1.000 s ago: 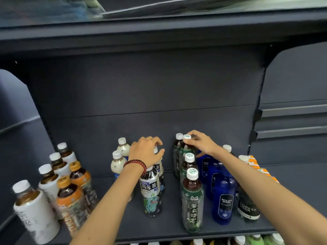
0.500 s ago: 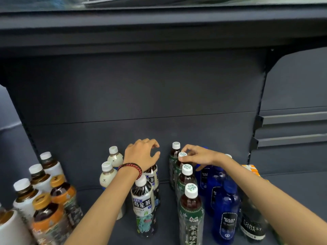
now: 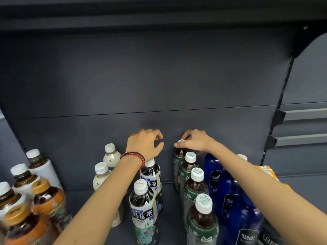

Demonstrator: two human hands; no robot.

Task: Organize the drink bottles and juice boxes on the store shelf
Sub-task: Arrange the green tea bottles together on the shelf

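Where the shelf (image 3: pixel 79 197) lies nearest, its dark grey board carries upright rows: orange-capped bottles (image 3: pixel 23 225) on the left, black-labelled tea bottles (image 3: pixel 143 209) in the middle, green-labelled bottles (image 3: pixel 201 221) just right of them, then blue soda bottles (image 3: pixel 244 218). Orange juice boxes (image 3: pixel 265 171) stand at the right edge. Farther back, the left hand (image 3: pixel 144 145) hovers above the rear tea bottle, fingers loosely curled, thumb apart, nothing between them. The right hand (image 3: pixel 194 141) pinches the white cap (image 3: pixel 181 141) of the farthest green bottle (image 3: pixel 177 161). Behind rises a dark back panel (image 3: pixel 159 76); grey rails (image 3: pixel 300 115) jut far right.
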